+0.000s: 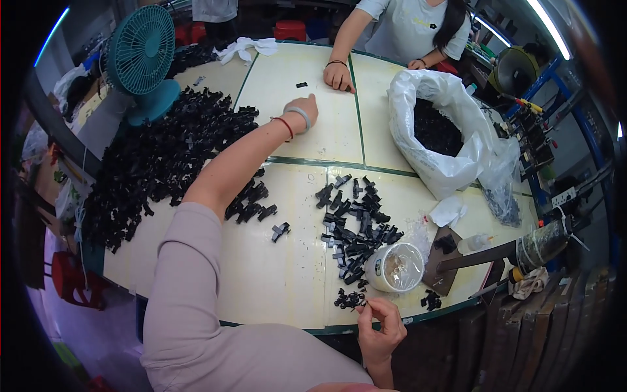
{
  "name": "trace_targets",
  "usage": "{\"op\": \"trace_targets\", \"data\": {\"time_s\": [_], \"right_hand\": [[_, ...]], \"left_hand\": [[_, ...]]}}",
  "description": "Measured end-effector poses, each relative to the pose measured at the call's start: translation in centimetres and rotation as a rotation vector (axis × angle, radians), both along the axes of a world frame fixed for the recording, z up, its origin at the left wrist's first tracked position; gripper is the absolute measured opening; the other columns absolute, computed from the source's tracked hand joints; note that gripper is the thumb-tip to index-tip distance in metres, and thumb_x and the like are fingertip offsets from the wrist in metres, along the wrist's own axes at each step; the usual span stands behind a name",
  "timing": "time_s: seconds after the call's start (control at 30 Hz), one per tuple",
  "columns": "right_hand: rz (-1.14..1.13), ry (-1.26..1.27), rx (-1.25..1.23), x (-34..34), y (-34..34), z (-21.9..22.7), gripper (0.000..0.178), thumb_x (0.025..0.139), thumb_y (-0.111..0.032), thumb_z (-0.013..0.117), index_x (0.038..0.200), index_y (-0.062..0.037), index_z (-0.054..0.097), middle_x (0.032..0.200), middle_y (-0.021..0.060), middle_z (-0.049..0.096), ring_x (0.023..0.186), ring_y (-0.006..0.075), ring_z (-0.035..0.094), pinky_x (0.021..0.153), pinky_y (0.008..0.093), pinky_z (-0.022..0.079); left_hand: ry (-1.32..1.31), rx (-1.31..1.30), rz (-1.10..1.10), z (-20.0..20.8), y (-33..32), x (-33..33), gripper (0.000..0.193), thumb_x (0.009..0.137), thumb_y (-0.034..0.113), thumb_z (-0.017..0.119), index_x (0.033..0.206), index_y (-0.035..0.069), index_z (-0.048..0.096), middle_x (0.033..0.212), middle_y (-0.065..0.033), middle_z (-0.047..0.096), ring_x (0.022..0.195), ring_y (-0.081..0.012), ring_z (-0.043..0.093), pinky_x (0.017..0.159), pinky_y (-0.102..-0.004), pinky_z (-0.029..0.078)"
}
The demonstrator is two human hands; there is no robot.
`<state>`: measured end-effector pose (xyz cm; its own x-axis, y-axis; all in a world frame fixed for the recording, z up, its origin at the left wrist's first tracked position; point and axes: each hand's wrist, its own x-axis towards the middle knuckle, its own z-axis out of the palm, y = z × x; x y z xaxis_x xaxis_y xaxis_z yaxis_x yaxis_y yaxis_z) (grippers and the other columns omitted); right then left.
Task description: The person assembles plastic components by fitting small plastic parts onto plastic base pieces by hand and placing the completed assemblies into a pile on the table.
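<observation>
Small part: your right hand [381,328] pinches a tiny black piece at its fingertips, near the table's near edge, touching or just beside a little cluster of black parts [349,300]; whether the piece is free of that cluster you cannot tell.
Right hand: fingers drawn together in a pinch, thumb against forefinger.
Left hand: your left hand [305,111] reaches far across the table, curled loosely with a pale bangle and a red cord at the wrist; what it closes on, if anything, is not visible.
Middle pile: a loose heap of black clips [356,225], hard matt plastic with angular, pronged shapes, lies between your two hands, just beyond the right one.
Cup: a round white cup [394,266] with a glossy clear film over its mouth stands just right of that heap.
Large heap: a much bigger mass of the same black parts [163,150] spreads along the left side, by a teal fan [142,59].
Bag: a crinkled white plastic bag [437,130] holding black parts sits at the right.
Table: pale panels [261,274] with a dark green rim; bare surface lies under your left forearm.
Other person: a hand [338,76] rests at the far edge.
</observation>
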<state>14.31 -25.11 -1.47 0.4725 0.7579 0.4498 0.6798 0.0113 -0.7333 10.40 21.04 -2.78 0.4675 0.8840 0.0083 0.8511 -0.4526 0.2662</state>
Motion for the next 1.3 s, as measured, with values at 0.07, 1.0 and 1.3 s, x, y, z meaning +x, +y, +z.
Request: {"op": "trace_targets", "data": {"time_s": [0.07, 1.0, 1.3], "right_hand": [[-0.014, 0.003, 0.012, -0.1, 0.0, 0.7, 0.023, 0.072, 0.014, 0.063, 0.093, 0.0032, 0.063, 0.085, 0.0127, 0.064, 0.066, 0.0181, 0.067, 0.057, 0.0251, 0.055], [-0.133, 0.516, 0.198, 1.0, -2.4, 2.0, 0.013, 0.081, 0.013, 0.059, 0.091, 0.008, 0.063, 0.1, 0.0149, 0.058, 0.081, 0.0196, 0.064, 0.073, 0.0304, 0.058], [-0.169, 0.809, 0.341, 3.7, -2.7, 0.9, 0.016, 0.084, 0.007, 0.059, 0.099, 0.0056, 0.062, 0.1, 0.0159, 0.062, 0.077, 0.02, 0.065, 0.067, 0.0283, 0.056]], "left_hand": [[0.01, 0.001, 0.14, 0.0, 1.5, 0.1, 0.04, 0.088, 0.013, 0.044, 0.125, -0.001, 0.049, 0.104, -0.0204, 0.064, 0.102, -0.0326, 0.061, 0.083, -0.041, 0.05], [0.047, -0.018, -0.16, 1.4, 6.0, -3.7, 0.051, 0.089, 0.027, 0.055, 0.133, 0.003, 0.044, 0.067, -0.0109, 0.066, 0.053, -0.0209, 0.063, 0.053, -0.0311, 0.052], [-0.095, -0.188, -0.531, 3.9, -13.2, -4.0, 0.038, 0.079, 0.036, 0.069, 0.086, -0.001, 0.068, 0.071, -0.0126, 0.065, 0.065, -0.0227, 0.062, 0.064, -0.0303, 0.049]]}}
